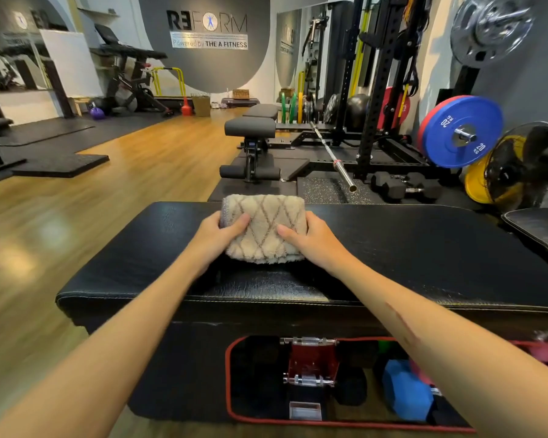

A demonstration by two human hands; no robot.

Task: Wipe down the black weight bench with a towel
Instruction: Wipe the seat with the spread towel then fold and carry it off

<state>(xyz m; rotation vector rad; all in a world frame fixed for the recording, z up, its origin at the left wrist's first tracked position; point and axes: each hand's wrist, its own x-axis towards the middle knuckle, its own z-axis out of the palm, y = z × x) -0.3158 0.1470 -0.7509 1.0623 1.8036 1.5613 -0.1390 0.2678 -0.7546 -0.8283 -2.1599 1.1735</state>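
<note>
Bare forearms, no sleeves; long reddish scratch along right forearm (402,324); left hand (215,235) and right hand (310,238) ungloved.

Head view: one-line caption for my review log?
Both hands, left hand and right hand, grip a folded beige towel on the black weight bench.

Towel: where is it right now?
Head view, centre: the folded beige towel lies on the black weight bench near its far edge, gripped between the left hand and right hand.
</note>
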